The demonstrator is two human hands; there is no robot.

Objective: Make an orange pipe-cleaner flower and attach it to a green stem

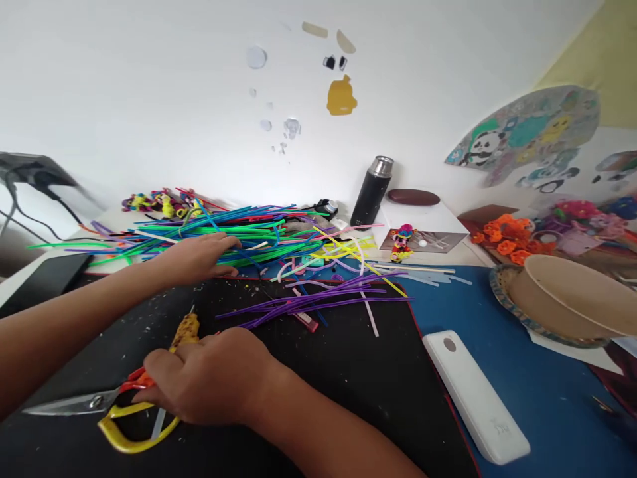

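Note:
My left hand (212, 257) reaches over the front of a heap of green and blue pipe cleaners (259, 232). Its fingers and thumb are apart at the heap's edge, and I see nothing held between them. Closer to me, my right hand (219, 375) is closed around a stained yellow glue gun (186, 328), its thin metal tip pointing away and its body mostly hidden by the fingers. A clear glue stick (158, 423) shows below that hand. Scissors (94, 403) with red and yellow handles lie beside it, partly covered. Purple pipe cleaners (308, 302) spread ahead of the right hand.
A white power bank (475, 395) lies on the blue mat (438, 299) at right, near a beige bowl (582, 292). Against the wall stand a black flask (371, 196), a white box (423, 222) and a small pipe-cleaner figure (402, 242). Orange flowers (510, 236) are behind.

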